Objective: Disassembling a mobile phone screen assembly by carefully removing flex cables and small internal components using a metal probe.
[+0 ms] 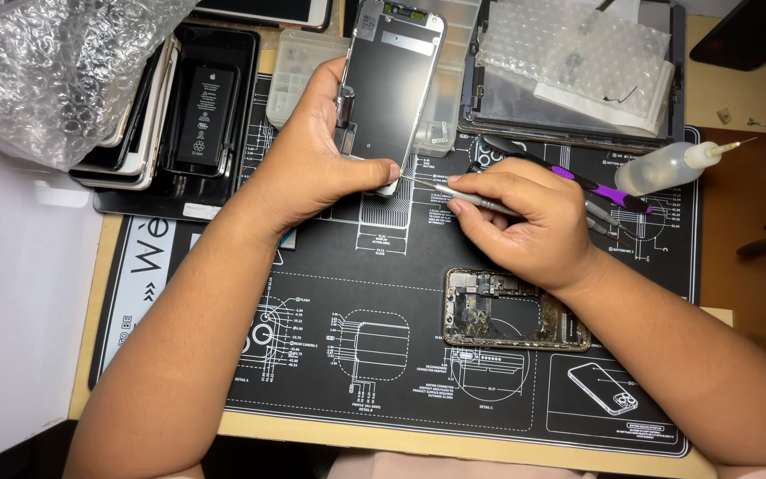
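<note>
My left hand (316,146) grips a detached phone screen panel (392,89), back side up, tilted over the black repair mat (401,381). My thumb presses its lower edge. My right hand (525,217) holds thin metal tweezers (463,195), their tip touching the panel's bottom edge by my left thumb. An opened phone frame (511,310) with exposed internals lies on the mat just under my right wrist.
Stacked phones with a black battery (206,111) sit at the back left beside bubble wrap (55,62). A purple-handled tool (596,186) and a small squeeze bottle (667,168) lie at the right. A tray with bubble wrap (578,62) stands behind them.
</note>
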